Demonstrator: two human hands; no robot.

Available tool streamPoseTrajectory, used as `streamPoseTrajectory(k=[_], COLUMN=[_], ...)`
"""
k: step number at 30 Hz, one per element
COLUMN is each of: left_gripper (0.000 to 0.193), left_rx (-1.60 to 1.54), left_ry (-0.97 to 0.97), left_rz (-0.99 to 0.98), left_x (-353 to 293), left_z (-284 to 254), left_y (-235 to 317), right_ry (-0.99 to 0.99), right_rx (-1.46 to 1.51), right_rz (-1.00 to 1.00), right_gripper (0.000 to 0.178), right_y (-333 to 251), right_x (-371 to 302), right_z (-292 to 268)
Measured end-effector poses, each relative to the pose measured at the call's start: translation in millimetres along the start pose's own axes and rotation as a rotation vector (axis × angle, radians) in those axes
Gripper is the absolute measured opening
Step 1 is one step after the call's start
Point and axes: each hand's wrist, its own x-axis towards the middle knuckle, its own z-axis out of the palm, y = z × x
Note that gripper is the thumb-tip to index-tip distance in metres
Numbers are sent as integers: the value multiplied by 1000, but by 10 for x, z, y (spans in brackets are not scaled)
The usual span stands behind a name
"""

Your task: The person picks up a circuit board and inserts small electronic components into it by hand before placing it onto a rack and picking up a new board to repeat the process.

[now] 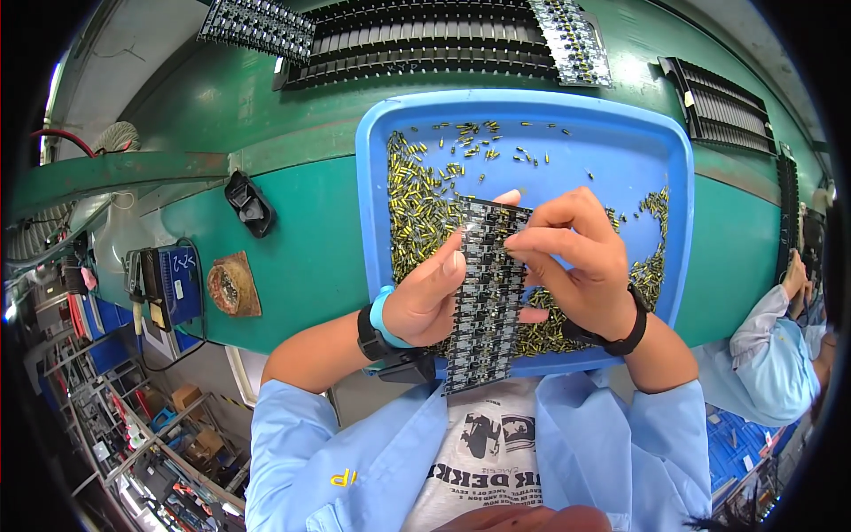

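A long black circuit board panel [486, 306], crowded with small parts in rows, is held up over the near part of a blue tray [612, 115]. My left hand [434, 288] grips the panel along its left edge, thumb on the front and fingers behind it. My right hand [576, 253] pinches at the panel's upper right edge with thumb and forefinger; whatever sits between those fingertips is too small to make out. Many small yellow-and-black cylindrical components [417, 199] lie loose in the tray, heaped at its left side and lower right.
Black slotted racks [425, 44] stand behind the tray, with more populated panels [572, 44] on them. Another rack [722, 105] is at the far right. To the left lie a black plastic holder [250, 204], a round brown dish [232, 284] and a blue box-like device [177, 282]. A co-worker [771, 363] works at right.
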Motion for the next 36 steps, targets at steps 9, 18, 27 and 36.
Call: streamPoseTrajectory(k=[9, 18, 27, 36], left_gripper=[107, 104, 115, 106], left_rx=[144, 97, 143, 127], left_ry=[86, 60, 115, 43], left_rz=[-95, -70, -105, -96], left_x=[-4, -13, -6, -13], left_z=[61, 34, 75, 23], left_y=[38, 20, 20, 15], right_ry=[-50, -51, -66, -93], right_rx=[-229, -228, -243, -416], right_rz=[-177, -199, -229, -389], right_gripper=[35, 37, 42, 45], right_y=[-33, -51, -60, -98], right_x=[11, 5, -4, 1], right_z=[-35, -42, -55, -87])
